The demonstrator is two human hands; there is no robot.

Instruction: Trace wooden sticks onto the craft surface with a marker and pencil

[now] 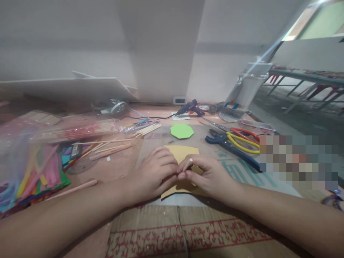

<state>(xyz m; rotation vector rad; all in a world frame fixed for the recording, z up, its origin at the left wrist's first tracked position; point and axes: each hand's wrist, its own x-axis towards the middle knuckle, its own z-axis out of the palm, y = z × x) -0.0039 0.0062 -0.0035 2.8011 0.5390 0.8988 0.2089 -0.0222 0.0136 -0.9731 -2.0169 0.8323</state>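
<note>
Over a yellow sheet (182,152), both hands meet at the fingertips. My right hand (202,175) pinches a short pale wooden stick (188,164), its end pointing up between thumb and fingers. Beside it, my left hand (158,172) is closed, palm down, its fingertips touching those of my right hand; what it grips, if anything, is hidden. The yellow sheet lies on a white printed plastic sheet (150,143). Just beyond the yellow sheet rests a green octagonal piece (182,131).
Pliers with yellow handles (242,143) and blue-handled cutters (239,152) lie right. A blue glue gun (191,107) stands at the back near a clear container (247,89). Wooden sticks (147,130) and colourful pipe cleaners (43,168) are on the left.
</note>
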